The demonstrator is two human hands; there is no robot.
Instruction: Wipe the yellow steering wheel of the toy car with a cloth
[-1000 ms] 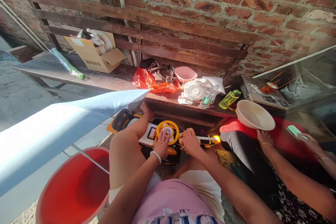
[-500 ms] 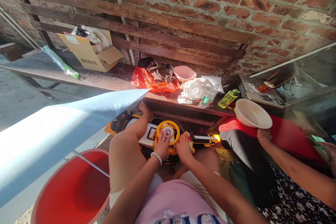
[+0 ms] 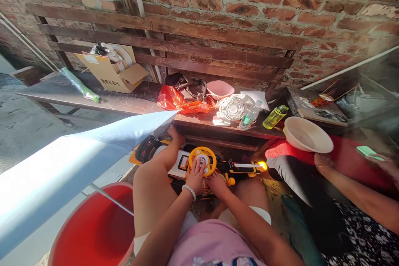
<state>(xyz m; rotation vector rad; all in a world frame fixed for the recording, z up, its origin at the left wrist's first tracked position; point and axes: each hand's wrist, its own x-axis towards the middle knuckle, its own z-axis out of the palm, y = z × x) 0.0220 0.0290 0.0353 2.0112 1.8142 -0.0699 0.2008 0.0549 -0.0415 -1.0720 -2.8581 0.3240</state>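
Note:
A ride-on toy car with a white body (image 3: 174, 162) lies across between my knees, with a yellow steering wheel (image 3: 213, 158) on it. My left hand (image 3: 195, 176), a pale bead bracelet at its wrist, rests on the wheel with fingers stretched over the hub. Just below the wheel's lower right side, my right hand (image 3: 217, 183) is closed, its fingers partly hidden, on a crumpled yellowish-red cloth (image 3: 206, 188). To the right, a yellow-and-black part with a lit lamp (image 3: 262, 166) sticks out.
A wooden bench (image 3: 131, 106) holds a cardboard box (image 3: 114, 77), red bag (image 3: 170, 97), fan (image 3: 233, 109) and bottles (image 3: 274, 117). A red bucket (image 3: 62, 228) and blue sheet (image 3: 93, 149) are at left. Another person's hand (image 3: 323, 161) touches a beige basin (image 3: 308, 135).
My right hand has moved down and left with the cloth, from the wheel's right side to below it. My left hand stays on the wheel. The view has shifted slightly.

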